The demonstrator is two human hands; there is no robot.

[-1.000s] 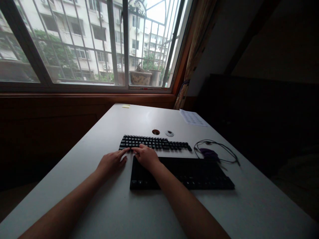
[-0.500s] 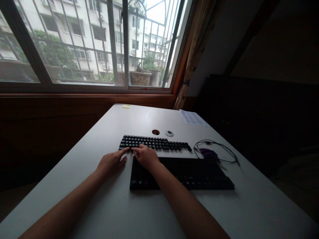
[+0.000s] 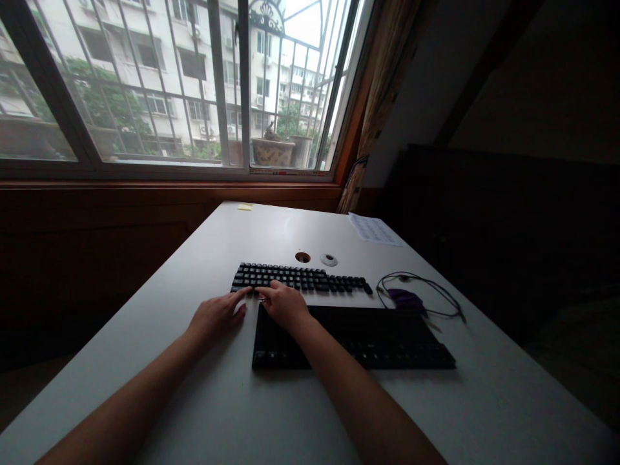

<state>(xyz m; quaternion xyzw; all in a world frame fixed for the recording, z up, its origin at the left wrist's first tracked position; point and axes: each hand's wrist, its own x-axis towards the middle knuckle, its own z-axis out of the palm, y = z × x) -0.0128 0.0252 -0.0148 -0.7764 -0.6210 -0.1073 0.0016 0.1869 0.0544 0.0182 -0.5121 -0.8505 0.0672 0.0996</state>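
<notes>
Rows of loose black keycaps [image 3: 281,275] lie on the white table, in a keyboard's layout. My left hand [image 3: 216,316] rests at their lower left corner, index finger stretched to a keycap in the front row and thumb apart. Just right of it, my right hand [image 3: 285,307] is closed, its index fingertip at the same front row. Something small and shiny shows under its fingers, too small to name. Beneath my right wrist lies a black keyboard [image 3: 372,329], with keycaps visible along its near edge; the rest of its surface is dark.
A coiled black cable [image 3: 443,294] and a dark purple cloth-like item [image 3: 405,299] lie right of the keycaps. Beyond are a cable hole [image 3: 303,257], its round cover [image 3: 329,259], a printed sheet [image 3: 375,229] and a yellow note [image 3: 245,206]. A barred window faces the table [image 3: 203,413].
</notes>
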